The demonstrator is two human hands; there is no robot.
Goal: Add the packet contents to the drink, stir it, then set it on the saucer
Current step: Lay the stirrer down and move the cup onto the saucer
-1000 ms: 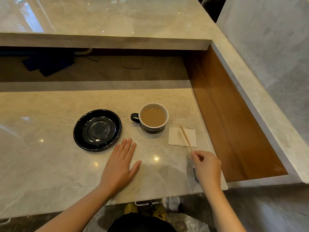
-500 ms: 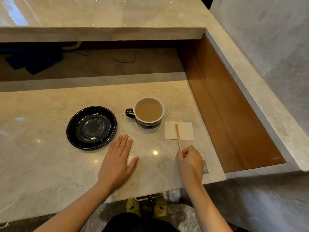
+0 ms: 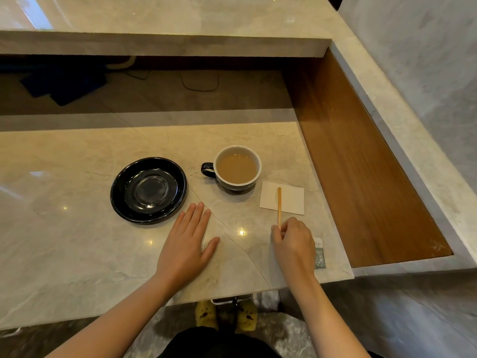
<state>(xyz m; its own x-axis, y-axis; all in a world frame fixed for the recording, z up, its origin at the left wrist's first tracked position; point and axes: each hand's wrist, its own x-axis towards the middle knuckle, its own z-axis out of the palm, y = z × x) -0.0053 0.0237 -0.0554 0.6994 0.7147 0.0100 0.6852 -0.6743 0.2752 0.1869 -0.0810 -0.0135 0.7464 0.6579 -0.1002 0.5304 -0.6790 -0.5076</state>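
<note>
A dark cup (image 3: 236,169) with a white inside holds a light brown drink and stands on the marble counter, handle to the left. Left of it lies a black saucer (image 3: 149,189) with nothing on it. A wooden stir stick (image 3: 279,205) rests across a white napkin (image 3: 290,200); my right hand (image 3: 294,242) pinches its near end. A small grey-green packet (image 3: 319,255) lies flat under that hand's right edge, partly hidden. My left hand (image 3: 188,244) lies flat, palm down, near the saucer's front edge.
The marble counter (image 3: 64,241) has a raised shelf (image 3: 165,42) at the back and a wooden side panel (image 3: 361,164) on the right. Dark cloth and cables lie in the recess beneath the shelf. The counter's front edge is close to my wrists.
My right hand has turned the stir stick from a slant to nearly straight and shifted a little left, baring part of the packet. My left hand has stayed flat.
</note>
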